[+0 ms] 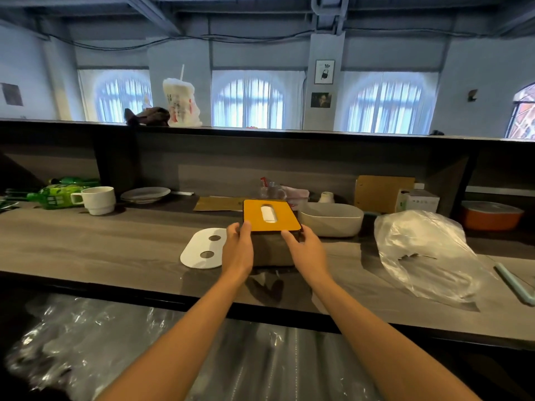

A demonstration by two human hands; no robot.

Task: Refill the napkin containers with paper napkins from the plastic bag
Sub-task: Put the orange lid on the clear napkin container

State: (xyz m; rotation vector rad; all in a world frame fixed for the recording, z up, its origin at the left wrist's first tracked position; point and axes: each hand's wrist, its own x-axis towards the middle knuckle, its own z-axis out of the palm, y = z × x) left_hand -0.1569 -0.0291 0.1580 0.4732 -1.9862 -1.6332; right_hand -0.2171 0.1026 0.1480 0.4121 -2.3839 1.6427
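A dark napkin box (272, 251) stands on the wooden counter, topped by an orange lid (270, 217) with an oval slot where white napkin paper (268, 214) shows. My left hand (238, 250) holds the box's near left corner, fingertips on the lid's edge. My right hand (307, 250) holds the near right corner the same way. A pale open container (331, 219) sits just right of the box. Its white lid (202, 248) with two round holes lies flat to the left. A crumpled clear plastic bag (425, 253) lies at the right.
A white mug (97, 199), green bottle (55, 195) and plate (144, 194) stand at the back left. Cardboard (382, 192), a small white box (418, 199) and an orange lidded pot (490, 217) are at the back right. Clear plastic sheeting (115, 342) lies below the counter's front edge.
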